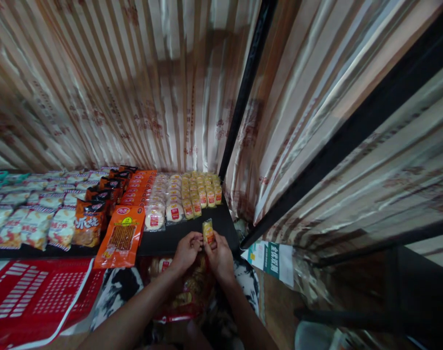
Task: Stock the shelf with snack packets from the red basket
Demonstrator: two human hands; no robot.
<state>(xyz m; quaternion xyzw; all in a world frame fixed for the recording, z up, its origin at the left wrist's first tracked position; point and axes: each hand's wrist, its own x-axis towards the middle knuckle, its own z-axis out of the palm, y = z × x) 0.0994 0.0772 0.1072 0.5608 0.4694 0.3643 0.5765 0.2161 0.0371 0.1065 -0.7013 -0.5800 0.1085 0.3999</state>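
Observation:
A small yellow snack packet (207,231) with a red label is held upright in my right hand (220,253), thumb across its lower part. My left hand (188,250) is close beside it with fingers curled together; whether they touch the packet or hold anything is unclear. Just beyond my hands, rows of similar yellow packets (202,189) stand at the right end of the black shelf (159,240). Below my wrists, an open red bag (177,317) holds more wrapped snacks, partly hidden by my forearms.
Left of the yellow packets stand round white wrapped cakes (154,218), orange flat packs (123,236), black-and-orange bags (88,221) and white bags (61,226). A red basket (35,296) is at lower left. Black posts (248,82) and curtains (151,73) border the shelf.

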